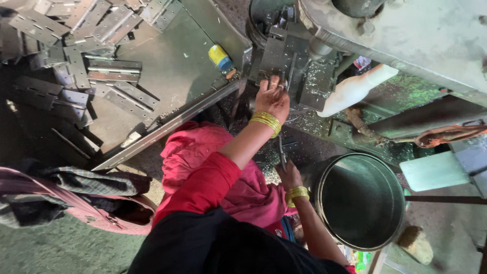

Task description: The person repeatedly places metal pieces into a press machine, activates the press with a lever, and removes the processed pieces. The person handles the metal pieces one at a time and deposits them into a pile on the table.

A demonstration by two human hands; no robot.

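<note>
At the steel press block (pixel 284 58), my left hand (pixel 272 96) reaches up, fingertips touching a thin metal strip there; whether the fingers actually pinch it I cannot tell. My right hand (pixel 288 175) sits lower, closed around a slim dark rod (pixel 281 149) just beside the round, smooth metal bucket (pixel 360 200). Flat grey hinge plates (pixel 76 45) lie heaped on the scuffed sheet-metal table (pixel 172 66).

Red sleeve (pixel 203 185); gold bangles (pixel 267 122); grey hinges (pixel 112 70); plaid cloth (pixel 76 182).
</note>
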